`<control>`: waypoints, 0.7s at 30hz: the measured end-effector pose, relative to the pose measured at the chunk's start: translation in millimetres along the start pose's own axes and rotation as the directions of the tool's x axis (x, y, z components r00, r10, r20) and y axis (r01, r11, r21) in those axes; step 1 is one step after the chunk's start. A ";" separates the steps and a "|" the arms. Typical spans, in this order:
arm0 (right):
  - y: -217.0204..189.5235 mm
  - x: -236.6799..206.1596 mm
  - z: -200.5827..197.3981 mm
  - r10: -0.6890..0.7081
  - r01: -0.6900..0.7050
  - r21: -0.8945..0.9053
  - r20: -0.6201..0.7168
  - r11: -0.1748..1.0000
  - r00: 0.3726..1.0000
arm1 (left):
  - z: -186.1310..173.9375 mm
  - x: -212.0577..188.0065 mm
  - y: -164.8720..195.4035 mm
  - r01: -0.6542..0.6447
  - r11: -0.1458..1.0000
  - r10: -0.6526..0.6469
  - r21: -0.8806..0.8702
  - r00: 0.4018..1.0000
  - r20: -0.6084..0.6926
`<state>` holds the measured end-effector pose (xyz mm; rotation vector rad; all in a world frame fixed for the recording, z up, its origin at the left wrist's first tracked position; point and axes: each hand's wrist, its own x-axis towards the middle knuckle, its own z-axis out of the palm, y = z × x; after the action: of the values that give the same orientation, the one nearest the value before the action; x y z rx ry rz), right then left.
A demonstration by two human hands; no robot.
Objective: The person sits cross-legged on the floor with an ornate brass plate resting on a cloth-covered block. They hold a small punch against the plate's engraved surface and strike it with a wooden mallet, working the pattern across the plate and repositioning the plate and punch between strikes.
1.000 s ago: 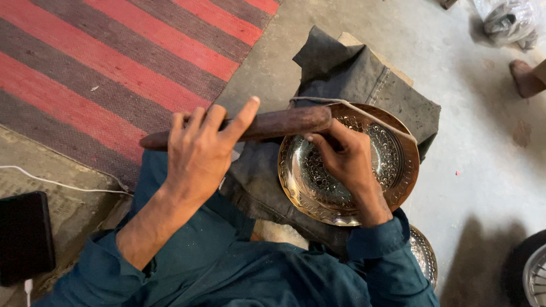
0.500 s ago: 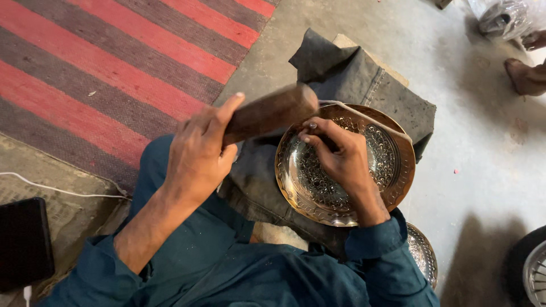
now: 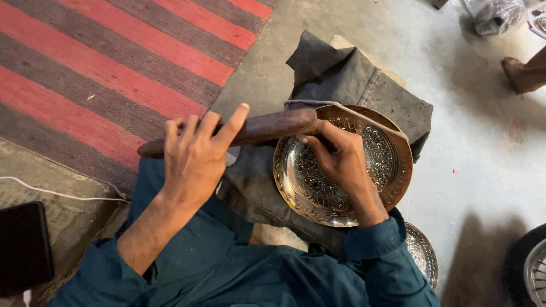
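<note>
Hands on wooden club and engraved metal plate, person seated on floor.
Left hand (image 3: pixel 196 156) clenched around the dark wooden club (image 3: pixel 267 126), held roughly level with its head over the plate's upper-left rim. Right hand (image 3: pixel 340 159) rests inside the patterned brass plate (image 3: pixel 392 182), fingers curled on something small, can't tell what. Plate sits on grey cloth (image 3: pixel 347 71) on the concrete floor, beside a red striped rug (image 3: pixel 96 68).
</note>
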<state>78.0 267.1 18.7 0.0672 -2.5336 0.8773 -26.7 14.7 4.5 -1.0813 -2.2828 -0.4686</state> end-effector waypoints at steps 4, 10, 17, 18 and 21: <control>1.1 -0.8 -0.1 -0.075 0.076 0.041 -0.037 0.996 0.997 | 1.5 -0.8 0.8 0.053 0.927 -0.071 -0.370 0.997 -0.035; 0.2 -0.7 -1.3 -0.068 0.069 0.020 -0.030 0.997 0.997 | 2.3 -2.2 -0.1 0.023 0.948 -0.047 -0.317 0.996 -0.071; -1.4 0.0 -1.6 -0.034 0.034 0.041 -0.009 0.999 0.999 | 4.3 -3.2 0.2 0.015 0.989 -0.023 -0.146 0.998 -0.057; -1.1 0.1 -2.1 -0.019 0.019 0.043 0.011 0.999 1.000 | 4.7 -3.2 -0.2 -0.011 0.999 0.009 -0.040 0.999 -0.051; -1.1 0.4 -2.0 -0.013 0.013 0.006 0.003 1.000 1.000 | 4.9 -2.8 -2.2 0.022 0.971 -0.044 -0.240 0.995 -0.088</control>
<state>78.6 267.4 20.8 0.0872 -2.5310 0.8807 -28.6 14.3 -1.2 -1.1116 -2.2061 -0.8071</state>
